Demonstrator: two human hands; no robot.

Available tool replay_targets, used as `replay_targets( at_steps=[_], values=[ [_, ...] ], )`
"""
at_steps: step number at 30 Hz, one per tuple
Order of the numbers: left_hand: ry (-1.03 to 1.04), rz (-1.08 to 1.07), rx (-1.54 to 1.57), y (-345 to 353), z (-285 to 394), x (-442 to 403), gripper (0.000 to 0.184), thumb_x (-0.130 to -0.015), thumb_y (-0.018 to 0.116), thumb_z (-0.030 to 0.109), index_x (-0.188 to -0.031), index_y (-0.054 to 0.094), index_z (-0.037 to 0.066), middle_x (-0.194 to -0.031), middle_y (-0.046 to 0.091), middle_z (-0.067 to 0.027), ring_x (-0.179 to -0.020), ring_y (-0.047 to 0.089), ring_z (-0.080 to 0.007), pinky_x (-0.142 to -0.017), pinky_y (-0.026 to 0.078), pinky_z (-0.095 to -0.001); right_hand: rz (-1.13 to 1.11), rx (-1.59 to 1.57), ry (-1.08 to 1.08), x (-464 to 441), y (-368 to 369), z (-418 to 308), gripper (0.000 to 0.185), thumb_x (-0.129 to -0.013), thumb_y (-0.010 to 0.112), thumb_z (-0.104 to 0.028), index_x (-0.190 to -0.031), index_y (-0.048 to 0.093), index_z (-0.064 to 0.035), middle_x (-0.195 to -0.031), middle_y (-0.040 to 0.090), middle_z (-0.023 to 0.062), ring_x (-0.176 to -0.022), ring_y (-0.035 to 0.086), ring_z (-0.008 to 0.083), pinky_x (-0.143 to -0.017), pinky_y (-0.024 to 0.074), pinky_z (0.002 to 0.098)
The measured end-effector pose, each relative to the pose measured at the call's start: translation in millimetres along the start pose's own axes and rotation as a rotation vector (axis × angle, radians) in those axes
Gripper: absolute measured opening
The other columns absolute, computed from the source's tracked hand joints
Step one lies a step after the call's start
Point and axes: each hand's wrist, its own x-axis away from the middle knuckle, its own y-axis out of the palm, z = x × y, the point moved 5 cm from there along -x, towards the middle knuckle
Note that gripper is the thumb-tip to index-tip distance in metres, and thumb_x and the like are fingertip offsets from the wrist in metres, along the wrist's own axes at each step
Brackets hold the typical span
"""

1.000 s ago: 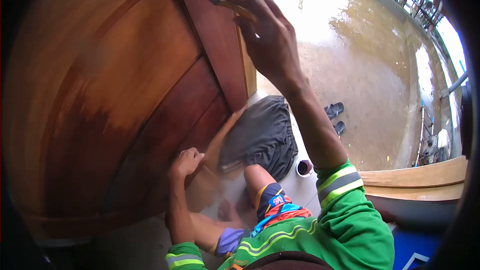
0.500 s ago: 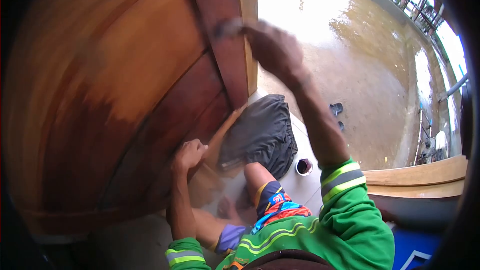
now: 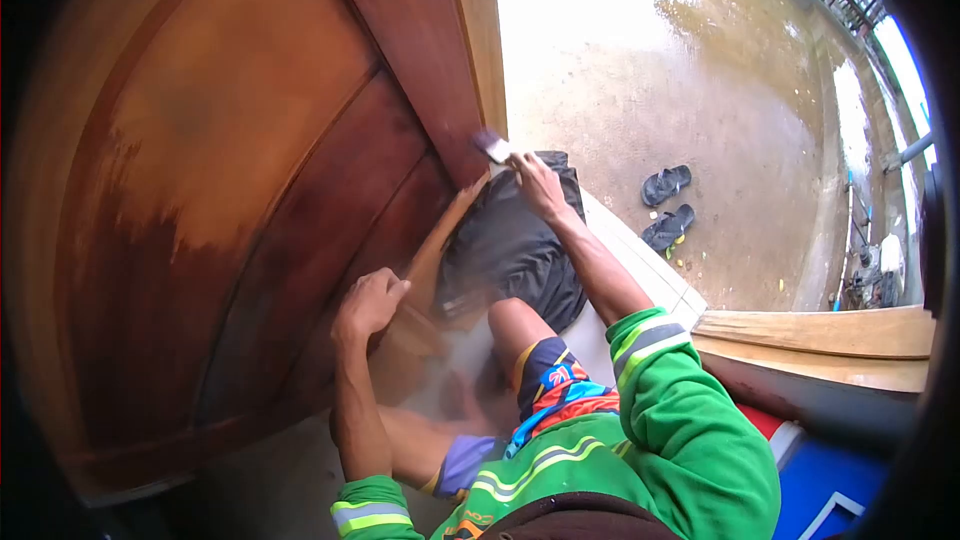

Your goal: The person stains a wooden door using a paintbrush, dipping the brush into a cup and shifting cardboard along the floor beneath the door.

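Note:
My right hand [image 3: 540, 185] grips a paintbrush [image 3: 493, 147] with dark, wet-looking bristles and a pale ferrule. The bristles are at the lower right edge of a wooden door [image 3: 400, 20], beside its light-coloured edge strip; the brush is slightly blurred, so contact is hard to judge. Dark reddish-brown stain covers the door's lower panels and right-hand stile, while the upper curved panel is lighter orange-brown with a ragged border. My left hand [image 3: 370, 302] is in front of the lower door, fingers curled, partly hidden and blurred. I cannot see anything in it.
A black bunched sheet or garment [image 3: 515, 255] lies on the floor by the door's foot. Outside, two dark flip-flops [image 3: 668, 228] rest on wet concrete [image 3: 740, 150]. At the right are a light wooden panel [image 3: 820, 335] and a blue object [image 3: 830, 480] with white edging.
My right hand with the paintbrush has moved down along the door's right edge. The dark-filled cup on the floor is now hidden behind my right arm. The left hand has barely moved.

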Motion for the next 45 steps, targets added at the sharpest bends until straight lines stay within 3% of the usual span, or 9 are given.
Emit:
replay_targets(
  at_steps=[7, 12, 20, 26, 29, 33, 36, 42, 45],
  values=[
    [0.046, 0.014, 0.034, 0.6, 8.1, 19.2, 0.031, -0.097, 0.060, 0.032, -0.103, 0.067, 0.002, -0.106, 0.071, -0.0195, -0.103, 0.065, -0.0384, -0.089, 0.051, -0.0468, 0.024, -0.401, 0.331, 86.2, 18.5, 18.1, 0.036, -0.088, 0.061, -0.008, -0.123, 0.054, -0.0146, -0.113, 0.065, 0.0159, -0.104, 0.065, 0.0382, -0.085, 0.0529, 0.0475],
    [0.025, -0.009, 0.009, 12.9, -7.8, 14.3, 0.027, -0.099, 0.054, 0.026, -0.102, 0.066, 0.002, -0.106, 0.070, -0.0189, -0.103, 0.065, -0.0378, -0.089, 0.050, -0.0459, -0.101, -0.531, 0.480, 130.7, 15.7, 16.3, 0.031, -0.089, 0.062, -0.011, -0.119, 0.057, -0.0047, -0.105, 0.071, 0.0205, -0.101, 0.068, 0.0383, -0.089, 0.0524, 0.0439],
    [0.204, 0.082, 0.162, 4.5, 22.7, 14.1, 0.029, -0.102, 0.048, 0.022, -0.094, 0.064, -0.001, -0.085, 0.069, -0.0183, -0.083, 0.068, -0.0353, -0.074, 0.050, -0.0446, -0.156, -0.074, 0.650, 216.6, -113.4, 80.9, 0.031, -0.094, 0.061, -0.023, -0.118, 0.059, -0.0043, -0.093, 0.071, 0.0235, -0.087, 0.070, 0.0391, -0.079, 0.0531, 0.0470],
    [0.443, -0.004, 0.352, 8.7, 60.9, 20.3, 0.031, -0.102, 0.049, 0.024, -0.093, 0.064, -0.003, -0.086, 0.069, -0.0169, -0.083, 0.067, -0.0320, -0.078, 0.051, -0.0411, 0.010, 0.003, 0.682, 282.2, -150.5, 90.9, 0.033, -0.089, 0.068, -0.026, -0.111, 0.064, -0.0013, -0.093, 0.072, 0.0247, -0.089, 0.071, 0.0383, -0.079, 0.0547, 0.0440],
    [0.495, -0.059, 0.289, 22.1, 66.0, 13.6, 0.028, -0.104, 0.048, 0.021, -0.096, 0.063, -0.002, -0.085, 0.068, -0.0096, -0.083, 0.065, -0.0178, -0.080, 0.051, -0.0338, 0.075, -0.109, 0.745, 317.0, -134.4, 85.7, 0.025, -0.090, 0.065, -0.019, -0.107, 0.066, -0.0008, -0.095, 0.073, 0.0213, -0.088, 0.072, 0.0369, -0.080, 0.0543, 0.0432],
    [0.326, -0.146, -0.086, 66.8, 31.5, -26.6, 0.029, -0.099, 0.055, 0.025, -0.104, 0.067, -0.001, -0.101, 0.071, -0.0217, -0.102, 0.068, -0.0346, -0.089, 0.051, -0.0453, 0.098, -0.297, 0.772, 319.1, -101.6, 62.8, 0.027, -0.093, 0.060, -0.022, -0.110, 0.069, -0.0020, -0.092, 0.072, 0.0195, -0.087, 0.071, 0.0320, -0.082, 0.0529, 0.0405],
    [0.175, -0.326, -0.232, 128.1, -22.6, -76.4, 0.035, -0.096, 0.060, 0.028, -0.118, 0.064, 0.002, -0.118, 0.068, -0.0224, -0.116, 0.063, -0.0356, -0.098, 0.048, -0.0472, 0.163, -0.340, 0.789, 315.1, -94.5, 50.3, 0.033, -0.096, 0.057, -0.027, -0.115, 0.068, -0.0020, -0.095, 0.071, 0.0232, -0.090, 0.070, 0.0358, -0.082, 0.0516, 0.0428],
    [-0.024, -0.055, -0.009, 262.1, -102.7, -119.4, 0.077, -0.087, 0.073, 0.029, -0.151, 0.036, 0.008, -0.149, 0.044, -0.0257, -0.137, 0.043, -0.0422, -0.113, 0.038, -0.0473, 0.185, -0.149, 0.919, 340.6, -93.7, 94.9, 0.032, -0.092, 0.064, -0.027, -0.109, 0.066, -0.0002, -0.094, 0.071, 0.0259, -0.090, 0.069, 0.0426, -0.080, 0.0516, 0.0468],
    [0.003, 0.113, 0.013, 300.5, -114.5, -123.8, 0.093, -0.085, 0.075, 0.025, -0.159, 0.020, 0.011, -0.152, 0.037, -0.0269, -0.138, 0.037, -0.0457, -0.114, 0.033, -0.0506, 0.291, -0.007, 0.874, 354.3, -66.5, 144.1, 0.029, -0.089, 0.068, -0.025, -0.106, 0.069, -0.0014, -0.087, 0.072, 0.0188, -0.075, 0.069, 0.0296, -0.073, 0.0527, 0.0413]
  ],
)
